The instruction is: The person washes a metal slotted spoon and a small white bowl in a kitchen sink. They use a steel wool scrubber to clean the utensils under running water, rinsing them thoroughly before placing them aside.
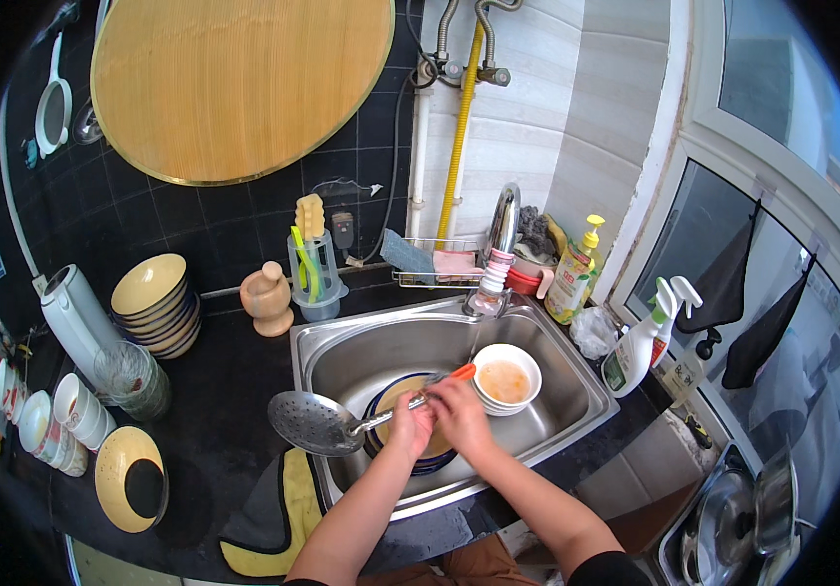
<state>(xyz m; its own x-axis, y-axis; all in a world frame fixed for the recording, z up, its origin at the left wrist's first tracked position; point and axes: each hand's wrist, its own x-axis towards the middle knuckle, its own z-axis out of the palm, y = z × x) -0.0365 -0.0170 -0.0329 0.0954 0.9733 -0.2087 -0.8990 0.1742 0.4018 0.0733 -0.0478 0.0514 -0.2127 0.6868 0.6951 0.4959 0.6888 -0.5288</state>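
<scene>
Center of frame, over the left half of the sink (pixel 557 439): metal skimmer (pixel 315 424), held by both hands above the basin. Long axis runs lower left to upper right, at a shallow slope. Round head points left, sitting over the sink's left rim; handle goes right and up to an orange end (pixel 463 372) that points upper right.

Looks: head is wide, shallow, dark gray, dotted with small holes; handle is slim, silvery and shiny. Wetness: can't tell.

Hands: left hand (pixel 412 426) is grasping the handle around mid-length. Right hand (pixel 459 415) is closed on it farther up, close to the orange end; exact finger contact there is partly hidden.

Below the hands, center of frame: yellowish dish with dark blue rim (pixel 391 398), partly covered by them. Just right of the right hand: stacked white bowls (pixel 506 379), top one holding cloudy orange liquid. Faucet (pixel 503 234) stands behind the basin, right of upper center. Yellow-and-gray cloth (pixel 300 493) lies on the counter, lower left of the sink.
</scene>
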